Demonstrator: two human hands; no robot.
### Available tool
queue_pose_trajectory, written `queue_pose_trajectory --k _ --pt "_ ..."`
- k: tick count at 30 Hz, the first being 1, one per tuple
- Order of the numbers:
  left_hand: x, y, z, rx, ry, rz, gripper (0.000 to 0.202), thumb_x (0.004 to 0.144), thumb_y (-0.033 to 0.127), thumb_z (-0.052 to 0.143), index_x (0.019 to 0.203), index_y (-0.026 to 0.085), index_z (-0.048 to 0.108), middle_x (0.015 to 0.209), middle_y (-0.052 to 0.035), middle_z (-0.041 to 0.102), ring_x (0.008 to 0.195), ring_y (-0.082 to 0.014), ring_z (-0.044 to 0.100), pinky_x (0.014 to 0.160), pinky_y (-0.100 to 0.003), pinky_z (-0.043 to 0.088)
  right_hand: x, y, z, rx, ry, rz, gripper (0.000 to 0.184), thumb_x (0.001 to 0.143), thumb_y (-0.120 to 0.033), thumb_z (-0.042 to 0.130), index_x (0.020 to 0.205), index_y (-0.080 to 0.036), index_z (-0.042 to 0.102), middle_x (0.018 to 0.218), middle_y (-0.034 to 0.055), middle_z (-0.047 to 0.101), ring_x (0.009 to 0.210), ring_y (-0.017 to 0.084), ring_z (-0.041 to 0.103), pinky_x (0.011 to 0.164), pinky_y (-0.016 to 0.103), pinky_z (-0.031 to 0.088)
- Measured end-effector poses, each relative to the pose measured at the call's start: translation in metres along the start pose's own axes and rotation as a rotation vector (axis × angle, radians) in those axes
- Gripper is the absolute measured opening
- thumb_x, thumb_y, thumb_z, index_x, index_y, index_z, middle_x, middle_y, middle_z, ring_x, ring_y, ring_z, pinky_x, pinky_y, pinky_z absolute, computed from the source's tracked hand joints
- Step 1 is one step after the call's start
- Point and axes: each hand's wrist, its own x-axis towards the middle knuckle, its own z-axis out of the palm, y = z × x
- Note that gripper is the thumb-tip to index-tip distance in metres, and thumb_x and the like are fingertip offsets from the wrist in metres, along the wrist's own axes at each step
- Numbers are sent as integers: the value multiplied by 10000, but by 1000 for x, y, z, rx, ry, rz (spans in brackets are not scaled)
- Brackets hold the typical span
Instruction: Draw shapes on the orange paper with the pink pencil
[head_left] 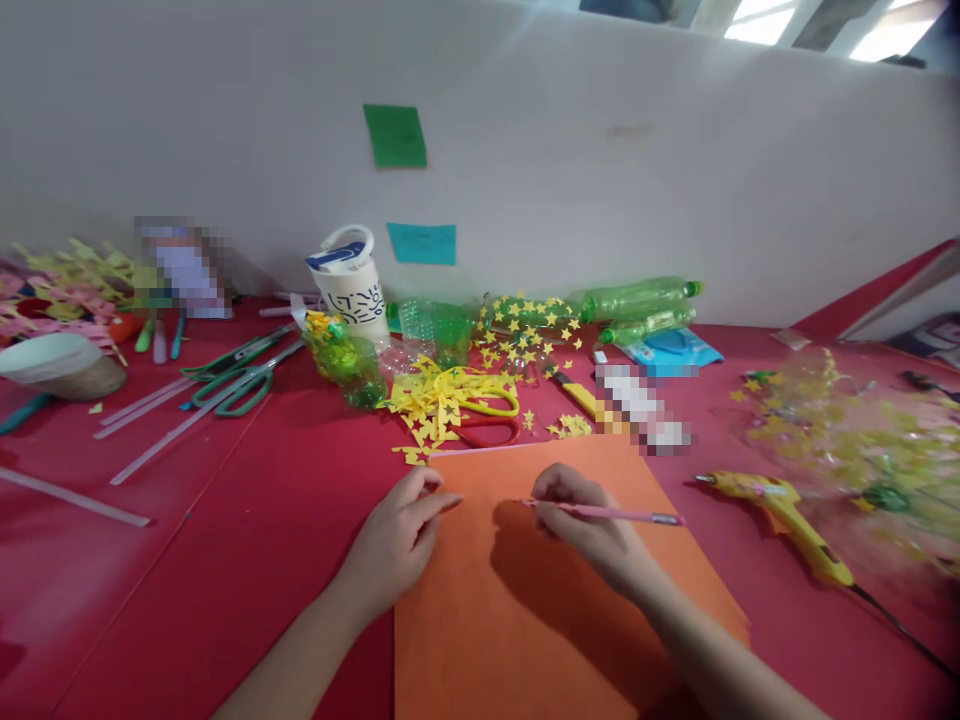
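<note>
An orange sheet of paper [465, 610] lies in front of me, its far edge against yellow paper scraps. My right hand [574, 510] is closed on a pink pencil [615, 514] above the sheet. The pencil's tip points left and its eraser end right; its shadow and the hand's fall on the paper. At the sheet's left edge is my left hand [409, 525], fingers loosely bent and apart, the fingertips over the paper. Nothing shows between them. Scissors with yellow and red handles [491, 430] lie just beyond the sheet.
A yellow glue gun [787, 520] with its cord lies on the right. Yellow paper stars [525, 335], green plastic bottles [637, 300] and a white tumbler [352, 290] stand along the wall. On the left are green-handled scissors [240, 390], glue sticks [165, 430] and a paper cup [60, 365].
</note>
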Motion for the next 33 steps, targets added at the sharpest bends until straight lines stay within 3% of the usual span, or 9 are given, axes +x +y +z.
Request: queue_pose_trajectory --k 5,9,15,19,25,33 --pt "1 -4 -2 39 -4 37 379 833 66 400 1088 231 626 1112 -74 519 1041 -216 522 874 -336 460 19 -14 -1 38 -94 -34 32 743 -199 553 770 -182 553 653 -8 579 566 116 507 500 223 345" --pt "1 -6 -2 69 -31 63 438 821 39 394 1157 238 593 1140 -84 498 1060 -226 505 888 -359 456 32 4 14 142 32 15 92 752 -244 567 731 -181 503 574 -19 553 501 104 484 473 220 345" --pt "0 -7 1 100 -51 66 457 821 23 391 1185 233 569 1167 -89 455 1078 -229 477 906 -375 438 26 21 18 73 90 -30 59 787 -225 530 752 -179 513 599 -10 566 541 117 510 505 229 350" --pt "1 -8 3 125 -74 67 454 830 49 414 1212 244 565 1172 -90 448 1077 -237 473 909 -385 431 22 7 12 -24 17 -37 52 755 -188 533 806 -179 541 657 -1 577 584 126 504 517 232 344" --pt "0 -10 3 129 -61 87 448 835 81 424 1205 283 577 1141 -75 492 1036 -238 491 885 -391 447 25 -18 -3 -79 -98 -70 28 737 -158 522 745 -184 532 648 -7 550 574 113 469 507 223 327" --pt "1 -5 -2 84 -69 61 438 838 65 403 1201 251 564 1135 -86 479 1039 -233 491 874 -369 450 42 17 10 -31 13 -114 66 757 -188 529 697 -186 499 599 -11 550 549 119 484 517 242 347"
